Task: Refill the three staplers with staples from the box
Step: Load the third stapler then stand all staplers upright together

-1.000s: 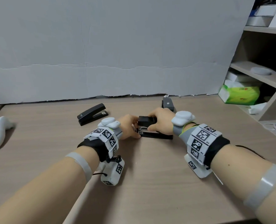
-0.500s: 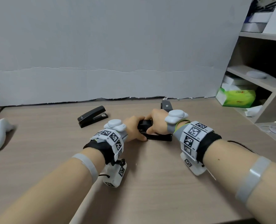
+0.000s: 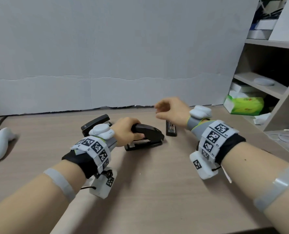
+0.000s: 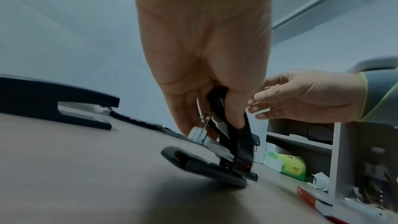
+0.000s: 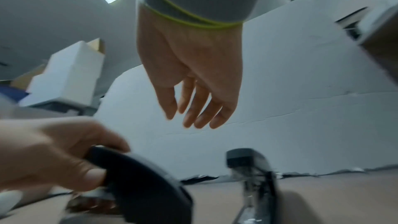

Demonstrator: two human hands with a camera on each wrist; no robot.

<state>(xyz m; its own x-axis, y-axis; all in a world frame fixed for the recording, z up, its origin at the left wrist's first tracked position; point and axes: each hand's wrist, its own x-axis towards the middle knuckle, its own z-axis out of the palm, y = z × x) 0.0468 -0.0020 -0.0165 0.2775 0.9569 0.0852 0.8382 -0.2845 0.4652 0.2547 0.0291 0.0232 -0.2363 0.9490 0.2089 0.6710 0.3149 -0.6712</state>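
Note:
My left hand [image 3: 132, 130] grips the front end of a black stapler [image 3: 148, 135] at the middle of the desk; its base rests on the wood. In the left wrist view my fingers curl round that stapler's top [image 4: 232, 135], and its silver magazine shows beneath. My right hand [image 3: 162, 109] hovers above and behind it, holding nothing, its fingers relaxed [image 5: 193, 108]. A second black stapler [image 3: 96, 122] lies shut behind my left wrist. A third stapler [image 3: 171, 130] lies end-on under my right hand. A red and white box [image 4: 307, 197] lies low at the right of the left wrist view.
A grey board [image 3: 123, 56] stands along the back of the desk [image 3: 148, 191]. Shelves [image 3: 262, 85] rise at the right, with a green tissue pack [image 3: 245, 107] at their foot. A white controller [image 3: 0, 142] lies at the left edge.
My right hand has let go of the middle stapler and lifted up and away to the right. My left hand keeps hold of the stapler and now grips it alone.

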